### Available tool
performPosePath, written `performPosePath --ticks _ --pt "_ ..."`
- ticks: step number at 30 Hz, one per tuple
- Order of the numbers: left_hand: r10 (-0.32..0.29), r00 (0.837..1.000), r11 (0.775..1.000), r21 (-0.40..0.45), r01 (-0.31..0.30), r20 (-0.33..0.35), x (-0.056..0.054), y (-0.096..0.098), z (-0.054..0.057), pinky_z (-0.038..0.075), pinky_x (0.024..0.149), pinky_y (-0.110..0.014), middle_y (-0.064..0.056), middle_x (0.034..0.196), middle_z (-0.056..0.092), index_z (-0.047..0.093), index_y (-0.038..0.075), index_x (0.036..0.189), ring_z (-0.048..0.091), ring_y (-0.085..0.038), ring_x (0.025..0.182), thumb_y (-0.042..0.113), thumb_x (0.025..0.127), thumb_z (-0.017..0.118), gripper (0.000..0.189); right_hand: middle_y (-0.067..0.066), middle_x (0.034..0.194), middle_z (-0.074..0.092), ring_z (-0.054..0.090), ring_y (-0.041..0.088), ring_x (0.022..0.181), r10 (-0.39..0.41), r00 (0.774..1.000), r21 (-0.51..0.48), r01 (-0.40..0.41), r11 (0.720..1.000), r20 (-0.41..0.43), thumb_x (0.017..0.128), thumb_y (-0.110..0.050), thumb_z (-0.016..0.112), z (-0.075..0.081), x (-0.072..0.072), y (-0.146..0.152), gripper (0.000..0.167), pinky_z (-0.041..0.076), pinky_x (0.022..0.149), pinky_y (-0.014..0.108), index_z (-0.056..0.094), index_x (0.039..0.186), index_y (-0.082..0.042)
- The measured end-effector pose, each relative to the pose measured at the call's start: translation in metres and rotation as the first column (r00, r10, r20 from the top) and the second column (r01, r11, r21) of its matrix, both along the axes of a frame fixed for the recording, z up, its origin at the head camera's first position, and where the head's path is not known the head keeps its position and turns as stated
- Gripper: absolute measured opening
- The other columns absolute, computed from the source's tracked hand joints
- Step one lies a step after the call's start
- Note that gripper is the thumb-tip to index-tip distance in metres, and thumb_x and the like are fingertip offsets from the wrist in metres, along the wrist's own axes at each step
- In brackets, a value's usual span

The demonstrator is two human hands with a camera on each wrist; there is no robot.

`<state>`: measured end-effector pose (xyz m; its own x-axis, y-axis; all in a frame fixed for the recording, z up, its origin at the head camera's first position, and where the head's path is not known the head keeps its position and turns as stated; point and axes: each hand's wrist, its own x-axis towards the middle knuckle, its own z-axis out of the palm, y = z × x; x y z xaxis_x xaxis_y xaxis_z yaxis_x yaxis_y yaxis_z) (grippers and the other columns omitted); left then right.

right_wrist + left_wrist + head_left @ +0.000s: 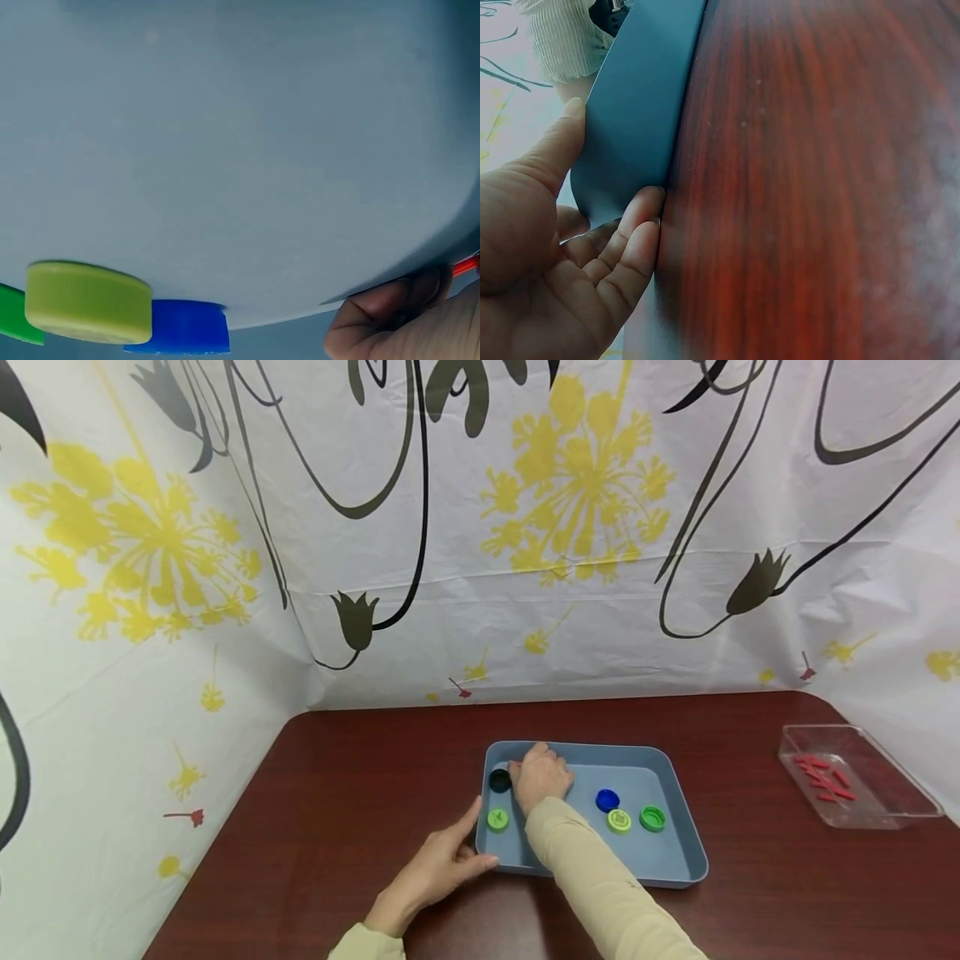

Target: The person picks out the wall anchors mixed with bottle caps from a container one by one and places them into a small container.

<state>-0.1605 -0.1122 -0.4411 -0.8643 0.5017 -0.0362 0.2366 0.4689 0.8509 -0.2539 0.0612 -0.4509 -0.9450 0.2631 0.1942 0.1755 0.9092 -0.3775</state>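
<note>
A shallow blue-grey tray (585, 864) lies on the table. At its near left corner my left hand (435, 868) holds it, the thumb along the front wall and the index finger at the left wall. My right hand (542, 777) is inside the tray near the far left corner, fingers curled. Between its fingers it pinches a red stick (466, 265), mostly hidden by the hand. Beside that hand sits a black cap (500, 780), with a light green cap (497, 819) nearer me. Right of the forearm are a blue cap (607, 800), a yellow-green cap (618, 821) and a green cap (652, 818).
A clear plastic box (862, 814) with several red sticks (825, 777) stands to the right on the dark red-brown table (360, 777). Behind the table and at its left hangs a white patterned cloth (465, 610).
</note>
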Motion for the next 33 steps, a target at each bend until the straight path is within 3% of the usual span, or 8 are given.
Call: performPosePath --ticks 6,9,11,16,20,27,33 --pt "0.003 1.000 1.000 -0.003 -0.003 0.004 0.000 0.001 0.002 0.049 0.069 -0.023 -0.010 0.107 0.062 0.017 0.013 0.152 0.062 -0.005 0.078 0.036 0.088 0.065 0.083 0.018 0.083 0.061 0.059 0.033 0.079 0.066 0.996 -0.042 -0.063 0.997 0.054 0.083 -0.035 0.066 0.008 0.000 0.009 0.037 0.047 0.069 0.048 0.053 0.087 -0.001" --pt "0.007 1.000 1.000 -0.017 -0.007 -0.002 0.000 0.002 0.004 0.048 0.068 -0.023 -0.010 0.107 0.062 0.018 0.013 0.151 0.061 -0.005 0.077 0.036 0.088 0.065 0.082 0.012 0.074 0.060 0.058 0.028 0.070 0.117 0.990 -0.089 -0.110 0.990 0.074 0.082 -0.032 0.065 0.011 -0.002 0.015 0.030 0.047 0.065 0.045 0.054 0.082 -0.004" --pt "0.009 1.000 1.000 -0.029 -0.009 0.001 0.001 0.001 0.004 0.048 0.068 -0.023 -0.008 0.104 0.062 0.018 0.013 0.151 0.061 -0.004 0.077 0.036 0.088 0.065 0.082 0.006 0.062 0.054 0.053 0.023 0.059 0.157 0.984 -0.128 -0.146 0.981 0.084 0.080 -0.028 0.064 0.014 -0.001 0.019 0.026 0.043 0.057 0.039 0.051 0.070 -0.009" --pt "0.006 1.000 0.999 -0.041 -0.005 0.009 0.003 0.000 0.002 0.047 0.066 -0.023 -0.005 0.099 0.063 0.017 0.012 0.152 0.060 -0.004 0.075 0.036 0.089 0.064 0.082 -0.005 0.043 0.027 0.030 0.012 0.042 0.249 0.965 -0.224 -0.226 0.948 0.078 0.078 -0.021 0.064 0.018 0.006 0.026 0.044 0.026 0.044 0.027 0.033 0.048 -0.018" --pt "-0.004 1.000 0.999 -0.032 0.004 0.003 0.004 0.001 0.000 0.047 0.066 -0.023 -0.008 0.103 0.062 0.017 0.011 0.151 0.059 -0.004 0.076 0.037 0.089 0.063 0.082 -0.007 0.040 0.028 0.027 0.009 0.040 0.294 0.952 -0.286 -0.260 0.922 0.081 0.079 -0.023 0.066 0.021 0.007 0.032 0.048 0.024 0.043 0.024 0.035 0.043 -0.018" --pt "-0.018 1.000 1.000 -0.024 0.018 -0.011 0.002 0.003 -0.003 0.048 0.066 -0.023 -0.014 0.110 0.061 0.016 0.009 0.151 0.060 -0.005 0.077 0.037 0.090 0.062 0.082 -0.004 0.044 0.035 0.031 0.010 0.042 0.355 0.933 -0.398 -0.307 0.865 0.053 0.082 -0.025 0.070 0.035 0.005 0.048 0.043 0.027 0.044 0.025 0.047 0.048 -0.012" --pt "-0.020 0.999 0.999 -0.049 0.019 -0.031 0.001 0.004 -0.004 0.048 0.065 -0.023 -0.019 0.114 0.059 0.014 0.011 0.152 0.060 -0.005 0.077 0.038 0.090 0.061 0.082 0.001 0.063 0.055 0.048 0.013 0.057 0.343 0.939 -0.475 -0.315 0.822 -0.028 0.082 -0.028 0.072 0.050 0.008 0.065 0.026 0.037 0.054 0.025 0.060 0.072 -0.007"
